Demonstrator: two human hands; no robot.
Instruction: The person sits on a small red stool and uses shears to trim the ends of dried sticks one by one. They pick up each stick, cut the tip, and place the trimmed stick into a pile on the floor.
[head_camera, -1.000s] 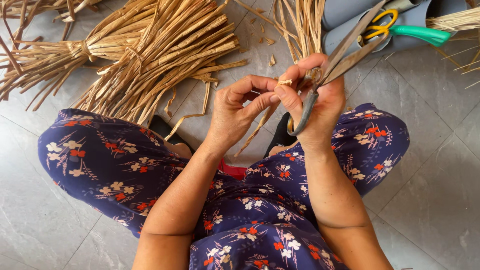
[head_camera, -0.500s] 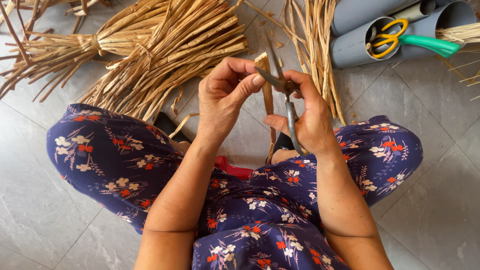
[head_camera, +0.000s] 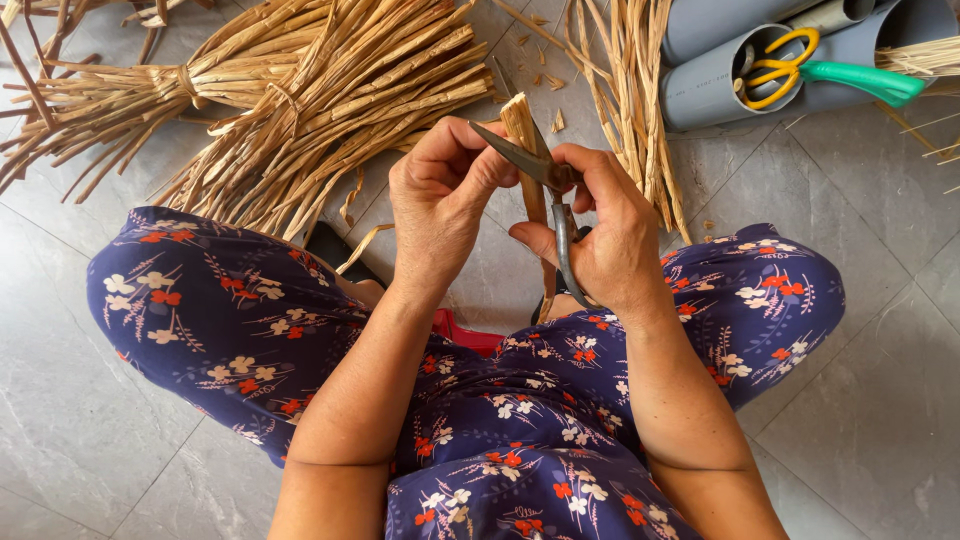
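Note:
I sit cross-legged on a grey tiled floor in dark blue flowered trousers. My left hand (head_camera: 440, 200) pinches a flat tan reed strip (head_camera: 522, 125) that stands upright between both hands. My right hand (head_camera: 605, 235) grips dark metal scissors (head_camera: 545, 180) by the handles, their blades opened across the strip near its upper end. The strip's lower part runs down behind my right hand towards my lap.
Tied bundles of dried reeds (head_camera: 300, 100) lie on the floor ahead and to the left. Loose reeds (head_camera: 625, 90) lie ahead in the middle. Grey plastic pipes (head_camera: 700, 85) sit at the top right, with yellow-handled scissors (head_camera: 775, 65) and a green-handled tool (head_camera: 865, 80) in them.
Both hands have come lower and towards my lap. The scissors have swung from pointing up and right to lying across the strip, which my left hand now holds upright.

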